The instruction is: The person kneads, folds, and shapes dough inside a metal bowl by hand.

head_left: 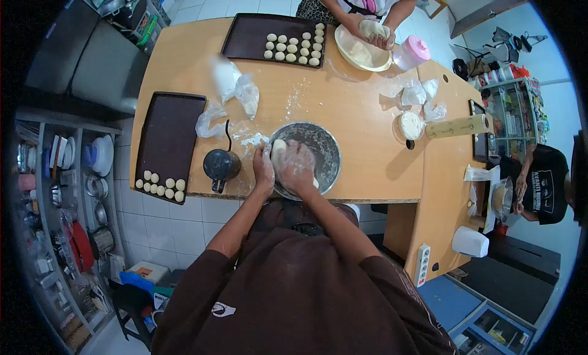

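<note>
A metal bowl (327, 153) stands at the table's near edge with pale dough (279, 151) inside. My left hand (264, 171) is at the bowl's left rim, its fingers stretched upward beside the dough. Over the dough lies my right hand (296, 168), floury, pressing on it inside the bowl; its fingertips are partly lost in the dough and flour. Left of the bowl is a dark jug-like container (221, 165). Loose flour (254, 139) is scattered on the wood near the bowl's upper left.
Dark trays with dough balls lie at left (171, 128) and at the back (245, 36). Flour bags (247, 96) lie between them. Across the table a co-worker handles dough over a cream bowl (361, 53). Another person stands at right near a tall cylinder (456, 127).
</note>
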`<action>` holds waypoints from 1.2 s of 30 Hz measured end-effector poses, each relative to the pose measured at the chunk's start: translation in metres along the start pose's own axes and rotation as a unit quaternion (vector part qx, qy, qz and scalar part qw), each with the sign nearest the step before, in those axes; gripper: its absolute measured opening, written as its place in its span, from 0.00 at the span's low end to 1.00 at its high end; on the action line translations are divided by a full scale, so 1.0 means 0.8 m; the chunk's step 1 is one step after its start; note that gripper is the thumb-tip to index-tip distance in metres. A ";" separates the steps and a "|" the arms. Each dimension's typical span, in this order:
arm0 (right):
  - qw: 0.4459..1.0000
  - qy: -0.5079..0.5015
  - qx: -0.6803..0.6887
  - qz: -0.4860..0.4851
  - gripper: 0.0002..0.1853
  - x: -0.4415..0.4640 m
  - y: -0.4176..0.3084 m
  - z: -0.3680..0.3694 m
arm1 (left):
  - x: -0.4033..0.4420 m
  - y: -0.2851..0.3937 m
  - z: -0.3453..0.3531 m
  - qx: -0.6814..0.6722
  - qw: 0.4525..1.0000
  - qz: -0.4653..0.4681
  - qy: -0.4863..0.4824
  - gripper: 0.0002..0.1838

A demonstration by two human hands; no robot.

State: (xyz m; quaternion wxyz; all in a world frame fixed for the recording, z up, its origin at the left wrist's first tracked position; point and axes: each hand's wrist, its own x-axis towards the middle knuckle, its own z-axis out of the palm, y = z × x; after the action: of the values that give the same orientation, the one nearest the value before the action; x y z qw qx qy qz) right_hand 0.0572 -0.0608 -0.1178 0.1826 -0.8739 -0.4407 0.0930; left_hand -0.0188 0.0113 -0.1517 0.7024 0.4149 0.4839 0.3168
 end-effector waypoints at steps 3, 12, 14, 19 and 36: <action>0.998 -0.032 0.030 0.055 0.34 -0.001 -0.014 0.000 | 0.000 -0.005 0.001 -0.005 1.000 -0.006 0.010 0.16; 0.999 -0.018 -0.010 0.042 0.33 0.033 -0.011 0.002 | -0.015 0.029 0.005 0.185 0.978 0.094 -0.003 0.15; 0.999 -0.008 -0.013 0.034 0.32 0.042 -0.007 0.003 | -0.010 0.020 -0.001 0.259 0.958 0.124 -0.012 0.16; 0.996 -0.038 0.029 0.069 0.29 0.060 0.000 0.005 | -0.008 0.021 -0.005 0.336 0.934 0.118 -0.018 0.16; 0.953 -0.103 0.270 0.089 0.29 0.045 0.047 -0.009 | -0.005 0.024 -0.004 0.338 0.928 0.155 -0.019 0.16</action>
State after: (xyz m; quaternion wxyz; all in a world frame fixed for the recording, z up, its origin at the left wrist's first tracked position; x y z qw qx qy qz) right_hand 0.1087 -0.0543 -0.1260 0.3567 -0.8134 -0.3355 0.3139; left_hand -0.0242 0.0175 -0.1336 0.4720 0.7035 0.4782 0.2317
